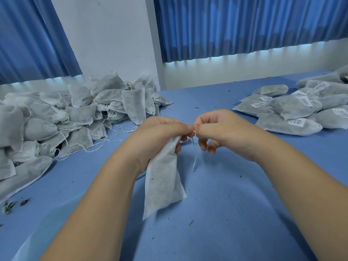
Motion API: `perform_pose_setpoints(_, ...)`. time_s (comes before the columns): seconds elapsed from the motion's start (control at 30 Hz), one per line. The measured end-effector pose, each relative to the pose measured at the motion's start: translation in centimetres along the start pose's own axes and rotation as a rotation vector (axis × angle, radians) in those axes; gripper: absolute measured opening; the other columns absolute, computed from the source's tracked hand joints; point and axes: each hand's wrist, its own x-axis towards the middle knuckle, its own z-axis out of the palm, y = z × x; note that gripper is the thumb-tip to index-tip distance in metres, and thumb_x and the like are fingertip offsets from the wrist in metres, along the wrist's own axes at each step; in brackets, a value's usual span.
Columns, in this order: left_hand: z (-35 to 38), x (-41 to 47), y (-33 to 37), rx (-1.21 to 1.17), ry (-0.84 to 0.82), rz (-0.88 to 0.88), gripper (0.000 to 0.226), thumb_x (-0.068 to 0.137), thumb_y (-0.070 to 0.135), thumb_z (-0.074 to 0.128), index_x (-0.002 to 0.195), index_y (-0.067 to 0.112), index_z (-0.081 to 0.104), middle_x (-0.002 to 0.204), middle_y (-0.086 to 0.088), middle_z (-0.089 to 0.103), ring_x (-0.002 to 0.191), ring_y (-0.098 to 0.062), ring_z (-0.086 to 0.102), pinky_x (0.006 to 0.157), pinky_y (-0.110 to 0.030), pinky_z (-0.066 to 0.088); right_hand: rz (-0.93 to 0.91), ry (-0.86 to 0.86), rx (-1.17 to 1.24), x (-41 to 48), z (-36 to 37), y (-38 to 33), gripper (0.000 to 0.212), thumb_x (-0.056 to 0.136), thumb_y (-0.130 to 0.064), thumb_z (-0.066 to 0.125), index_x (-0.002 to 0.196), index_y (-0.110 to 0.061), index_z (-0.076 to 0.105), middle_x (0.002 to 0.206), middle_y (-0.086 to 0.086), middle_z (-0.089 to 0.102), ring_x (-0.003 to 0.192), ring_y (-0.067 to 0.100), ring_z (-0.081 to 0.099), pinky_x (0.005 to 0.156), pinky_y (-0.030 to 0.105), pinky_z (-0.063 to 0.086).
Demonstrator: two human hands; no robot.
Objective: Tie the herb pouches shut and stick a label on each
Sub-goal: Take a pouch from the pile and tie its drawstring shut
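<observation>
Herb pouch (163,182) hanging neck-up, gripped by left hand (160,133), right hand (224,129) pinching drawstring (195,159)

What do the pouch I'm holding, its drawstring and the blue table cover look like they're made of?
Pouch: thin white non-woven fabric or filter paper, matte and fibrous, dark contents faintly showing through. Drawstring: fine white thread, likely cotton; blurred here. Table cover: matte blue sheet, probably non-woven cloth, softly wrinkled.

Two bare arms come up from the lower corners of the frame: the left forearm (98,194) and the right forearm (293,178) (uncovered right to the frame's edge). The left hand (160,134) and right hand (222,132) are bare too, with short-trimmed nails.
</observation>
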Motion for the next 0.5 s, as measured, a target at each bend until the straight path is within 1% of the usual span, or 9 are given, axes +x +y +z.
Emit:
perform_pose_setpoints(0.1,0.31,-0.05,-0.04,0.014,0.060,0.026,0.019,0.065,0.030,0.075,0.066,0.011,0.071,0.065,-0.008,0.058,0.051,-0.017,0.053,0.051,-0.025,0.043,-0.003,0.007,-0.014,0.04,-0.07,0.24,0.014,0.078,-0.019,0.063,0.068,-0.010,0.059,0.064,0.003,0.053,0.055,0.013,0.055,0.051,0.027,0.043)
perform_pose_setpoints(0.13,0.35,-0.06,-0.09,0.017,0.072,0.034,0.023,0.065,0.029,0.076,0.069,0.007,0.071,0.063,-0.009,0.057,0.050,-0.017,0.053,0.051,-0.026,0.043,-0.001,0.007,-0.018,0.04,-0.09,0.31,0.014,0.078,-0.018,0.062,0.068,-0.010,0.059,0.062,0.002,0.053,0.055,0.013,0.055,0.050,0.027,0.043)
perform_pose_setpoints(0.2,0.24,-0.06,-0.15,0.018,0.085,0.041,0.028,0.067,0.025,0.078,0.078,0.001,0.070,0.060,-0.008,0.056,0.050,-0.018,0.054,0.051,-0.026,0.045,0.005,0.007,-0.017,0.05,-0.12,0.34,0.011,0.070,-0.022,0.058,0.066,-0.012,0.059,0.058,0.000,0.053,0.055,0.013,0.056,0.050,0.025,0.044)
perform_pose_setpoints(0.23,0.14,-0.07,-0.13,0.020,0.084,0.039,0.026,0.070,0.022,0.079,0.080,0.000,0.070,0.057,-0.007,0.057,0.050,-0.018,0.054,0.051,-0.026,0.046,0.006,0.008,-0.011,0.06,-0.15,0.34,0.011,0.067,-0.023,0.056,0.065,-0.012,0.059,0.058,-0.001,0.053,0.055,0.013,0.056,0.049,0.025,0.044)
perform_pose_setpoints(0.3,-0.02,-0.10,-0.08,0.019,0.068,0.023,0.022,0.074,0.020,0.079,0.082,0.002,0.070,0.056,-0.006,0.057,0.050,-0.018,0.055,0.051,-0.026,0.046,0.007,0.012,0.003,0.16,-0.22,0.41,0.010,0.067,-0.022,0.055,0.065,-0.013,0.059,0.059,0.000,0.053,0.056,0.015,0.056,0.049,0.026,0.044)
perform_pose_setpoints(0.33,-0.08,-0.10,-0.08,0.010,0.059,0.012,0.022,0.072,0.022,0.078,0.081,0.003,0.070,0.057,-0.006,0.056,0.050,-0.018,0.055,0.051,-0.026,0.046,0.010,0.012,0.008,0.20,-0.26,0.45,0.010,0.067,-0.022,0.054,0.065,-0.014,0.059,0.059,-0.001,0.053,0.056,0.015,0.057,0.049,0.026,0.044)
perform_pose_setpoints(0.4,-0.11,-0.10,0.00,-0.024,0.054,-0.006,0.016,0.071,0.024,0.076,0.075,0.009,0.071,0.062,-0.008,0.057,0.051,-0.019,0.055,0.050,-0.025,0.045,0.021,0.015,0.031,0.32,-0.39,0.57,0.009,0.068,-0.022,0.055,0.069,-0.014,0.060,0.060,-0.002,0.056,0.057,0.015,0.060,0.049,0.026,0.045)
perform_pose_setpoints(0.43,-0.12,-0.11,0.04,-0.049,0.056,-0.010,0.012,0.074,0.022,0.077,0.072,0.012,0.072,0.065,-0.008,0.058,0.051,-0.019,0.055,0.049,-0.025,0.045,0.029,0.023,0.054,0.37,-0.48,0.63,0.010,0.068,-0.022,0.057,0.072,-0.014,0.060,0.061,-0.002,0.058,0.058,0.017,0.062,0.048,0.026,0.046)
perform_pose_setpoints(0.5,-0.18,0.00,-0.03,-0.104,0.070,-0.018,0.016,0.082,0.018,0.074,0.066,0.016,0.072,0.067,-0.003,0.060,0.052,-0.018,0.055,0.049,-0.024,0.045,0.038,0.049,0.128,0.45,-0.68,0.71,0.014,0.067,-0.022,0.062,0.078,-0.013,0.059,0.068,0.000,0.064,0.060,0.021,0.065,0.048,0.028,0.047)
